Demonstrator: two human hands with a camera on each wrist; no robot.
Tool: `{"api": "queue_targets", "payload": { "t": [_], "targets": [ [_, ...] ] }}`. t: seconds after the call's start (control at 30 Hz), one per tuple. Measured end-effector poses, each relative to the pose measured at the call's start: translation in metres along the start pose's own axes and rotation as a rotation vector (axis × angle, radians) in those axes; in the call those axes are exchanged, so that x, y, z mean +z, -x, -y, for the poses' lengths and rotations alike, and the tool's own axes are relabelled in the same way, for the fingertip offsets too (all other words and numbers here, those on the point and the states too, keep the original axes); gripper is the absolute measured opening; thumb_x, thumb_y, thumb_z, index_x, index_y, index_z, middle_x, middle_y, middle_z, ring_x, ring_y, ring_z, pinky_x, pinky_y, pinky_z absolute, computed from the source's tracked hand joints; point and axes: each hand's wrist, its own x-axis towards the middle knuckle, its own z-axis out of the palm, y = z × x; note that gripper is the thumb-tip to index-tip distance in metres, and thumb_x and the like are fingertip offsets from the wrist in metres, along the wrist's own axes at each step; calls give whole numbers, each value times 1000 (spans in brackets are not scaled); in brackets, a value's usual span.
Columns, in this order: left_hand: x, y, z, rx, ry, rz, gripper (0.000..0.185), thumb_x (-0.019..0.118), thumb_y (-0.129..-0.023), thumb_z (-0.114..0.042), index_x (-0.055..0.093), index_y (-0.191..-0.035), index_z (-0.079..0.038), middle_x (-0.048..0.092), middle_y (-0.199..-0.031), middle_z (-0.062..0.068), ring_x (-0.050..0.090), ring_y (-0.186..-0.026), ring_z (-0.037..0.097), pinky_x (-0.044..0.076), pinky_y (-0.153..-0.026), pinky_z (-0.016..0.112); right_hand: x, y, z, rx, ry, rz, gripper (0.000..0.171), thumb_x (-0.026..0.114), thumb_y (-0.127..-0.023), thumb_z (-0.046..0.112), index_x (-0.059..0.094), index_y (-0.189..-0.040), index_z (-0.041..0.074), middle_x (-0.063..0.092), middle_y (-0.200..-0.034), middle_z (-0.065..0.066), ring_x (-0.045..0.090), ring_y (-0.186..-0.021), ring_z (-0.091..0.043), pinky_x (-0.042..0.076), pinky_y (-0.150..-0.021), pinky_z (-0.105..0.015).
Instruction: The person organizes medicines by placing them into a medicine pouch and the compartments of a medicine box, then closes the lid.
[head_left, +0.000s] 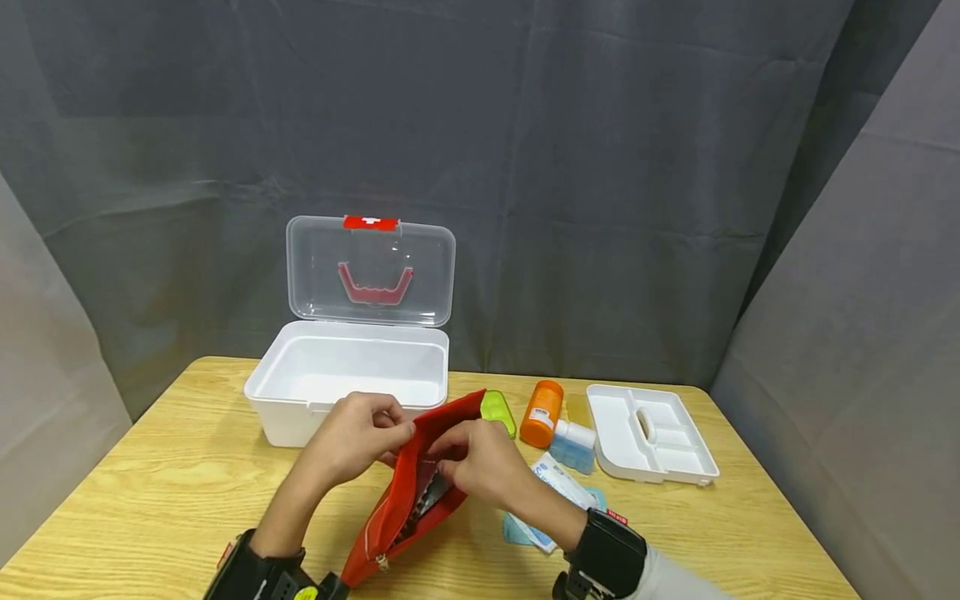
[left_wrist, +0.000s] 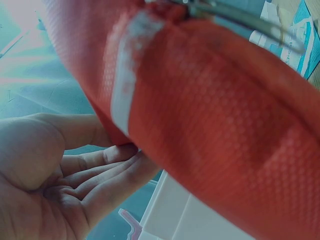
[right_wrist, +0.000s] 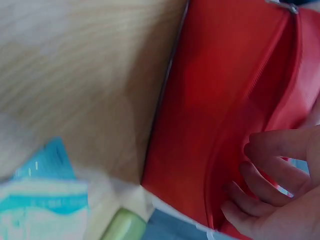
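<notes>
A red zippered pouch (head_left: 372, 533) is held tilted above the table, its zip unfastened and its mouth spread. My left hand (head_left: 358, 437) pinches the pouch's edge between thumb and fingers; the left wrist view shows this grip on the red fabric (left_wrist: 215, 130). At the pouch's mouth is my right hand (head_left: 483, 462), its fingers loosely bent and reaching inside. In the right wrist view the right hand's fingertips (right_wrist: 250, 137) are over the red lining, with nothing seen between them. Inside lies a silver and dark item (head_left: 431, 496), partly hidden.
Behind the hands stands a white box (head_left: 281, 417) with its clear lid (head_left: 371, 292) raised. To the right are a green case (head_left: 497, 410), an orange bottle (head_left: 542, 414), a blue bottle with white cap (head_left: 573, 447), blue-white packets (head_left: 558, 482) and a white divided tray (head_left: 682, 433).
</notes>
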Motion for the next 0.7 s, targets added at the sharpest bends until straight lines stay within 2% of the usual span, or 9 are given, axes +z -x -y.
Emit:
{"api": "queue_targets", "payload": {
  "t": [0.1,0.2,0.27,0.33,0.43,0.57,0.7],
  "targets": [
    [0,0,0,-3,-4,-2,14,67,-91,-14,69,-85,-2,74,-78,7,71,-64,16,62,-59,32,-13,1,-3,39,-1,-25,15,73,-82,3,80,-94,9,76,-94,-4,56,-66,-12,46,-54,-20],
    [1,-1,-1,-8,-12,-5,13,67,-90,-14,69,-84,-2,73,-76,6,71,-63,16,62,-59,31,-24,3,-8,82,6,-56,16,72,-83,4,79,-96,8,77,-96,-4,54,-65,-13,40,-50,-21],
    [0,-1,-1,-10,-15,-6,13,67,-90,-14,69,-84,-3,73,-75,6,71,-63,16,62,-59,31,-30,4,-14,98,18,-80,16,73,-83,3,79,-96,8,77,-97,-3,61,-70,-17,47,-55,-25],
    [0,-1,-1,-6,-14,-4,13,67,-90,-14,69,-84,-2,73,-75,5,71,-62,16,61,-59,31,-35,6,-20,107,44,-101,16,75,-81,2,78,-95,9,77,-97,-2,68,-89,-21,56,-71,-33],
    [0,-1,-1,-2,-14,-4,13,67,-90,-14,69,-85,-2,72,-75,5,70,-62,16,61,-59,31,-41,9,-31,114,79,-116,18,78,-78,0,78,-94,9,77,-96,-1,71,-99,-28,59,-85,-45],
    [0,-1,-1,0,-16,-6,13,67,-90,-14,69,-84,-2,72,-74,5,70,-61,16,61,-59,31,-46,13,-46,154,127,-91,24,82,-74,-1,77,-94,10,76,-99,-2,68,-92,-27,57,-82,-44],
    [0,-1,0,-1,-11,-1,14,67,-90,-15,69,-85,-2,73,-75,5,70,-62,16,61,-59,31,-46,17,-59,227,195,12,36,83,-68,-3,76,-101,10,75,-106,-5,63,-91,-25,53,-81,-43]
  ]
}}
